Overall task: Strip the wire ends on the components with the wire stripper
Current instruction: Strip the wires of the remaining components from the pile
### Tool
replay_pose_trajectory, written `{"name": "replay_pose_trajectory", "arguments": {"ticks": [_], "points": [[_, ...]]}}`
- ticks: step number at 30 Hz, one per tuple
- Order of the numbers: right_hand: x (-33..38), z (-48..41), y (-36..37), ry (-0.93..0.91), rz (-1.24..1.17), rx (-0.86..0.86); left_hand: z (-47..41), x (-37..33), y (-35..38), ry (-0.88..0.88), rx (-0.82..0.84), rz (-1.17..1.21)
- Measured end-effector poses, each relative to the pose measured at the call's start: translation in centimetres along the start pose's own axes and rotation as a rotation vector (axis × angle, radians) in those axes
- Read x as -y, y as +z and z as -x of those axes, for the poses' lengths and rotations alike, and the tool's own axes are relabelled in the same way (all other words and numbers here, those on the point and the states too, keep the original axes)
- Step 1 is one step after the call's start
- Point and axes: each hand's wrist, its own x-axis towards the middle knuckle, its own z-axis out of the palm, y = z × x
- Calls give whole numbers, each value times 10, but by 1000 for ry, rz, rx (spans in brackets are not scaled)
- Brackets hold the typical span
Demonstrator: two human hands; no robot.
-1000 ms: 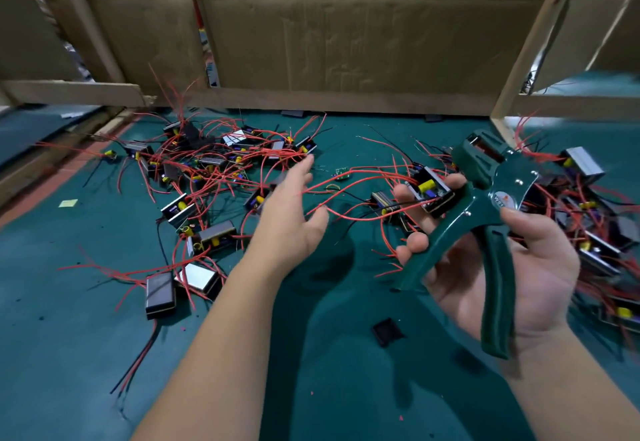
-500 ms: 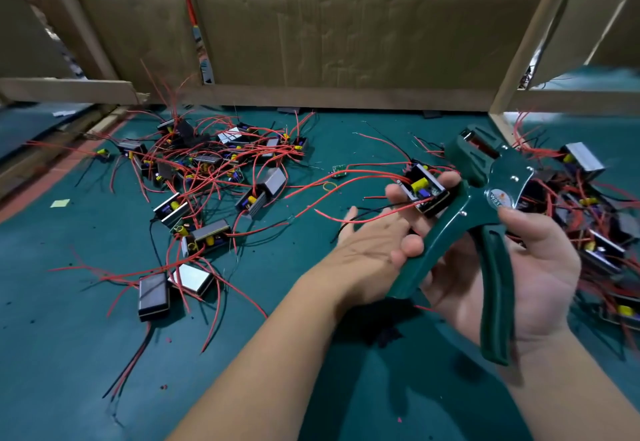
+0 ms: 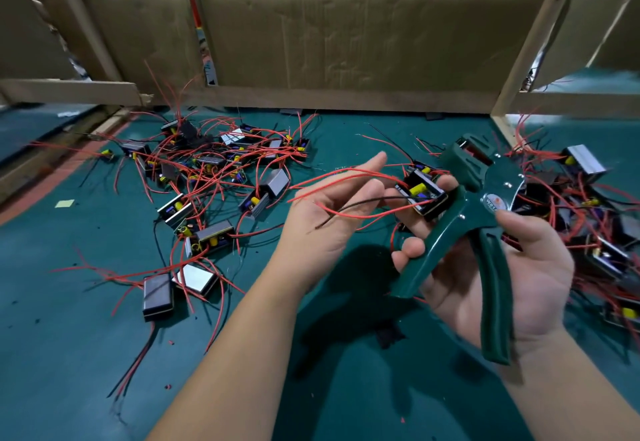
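The right hand grips the green wire stripper, its handles pointing down toward the person and its head tilted up and away. Just left of the stripper's head, the same hand's fingers hold a component with a yellow part, touching the tool. Red wires and one black wire run from it farther left, across the palm of the left hand, whose fingers are stretched out. Well left of the stripper a tangle of components lies on the green bench. Another heap lies just right of it. Cardboard stands behind it.
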Motion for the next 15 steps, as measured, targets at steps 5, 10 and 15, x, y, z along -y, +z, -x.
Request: {"name": "replay_pose_trajectory", "arguments": {"ticks": [5, 10, 15], "points": [[0, 2, 4, -90, 192, -9, 1, -6, 4, 79, -82, -60], [-1, 0, 0, -94, 174, -49, -6, -20, -7, 132, 128, -120], [-2, -1, -1, -133, 186, -142, -13, -34, -30, -83, 500, 373]]}}
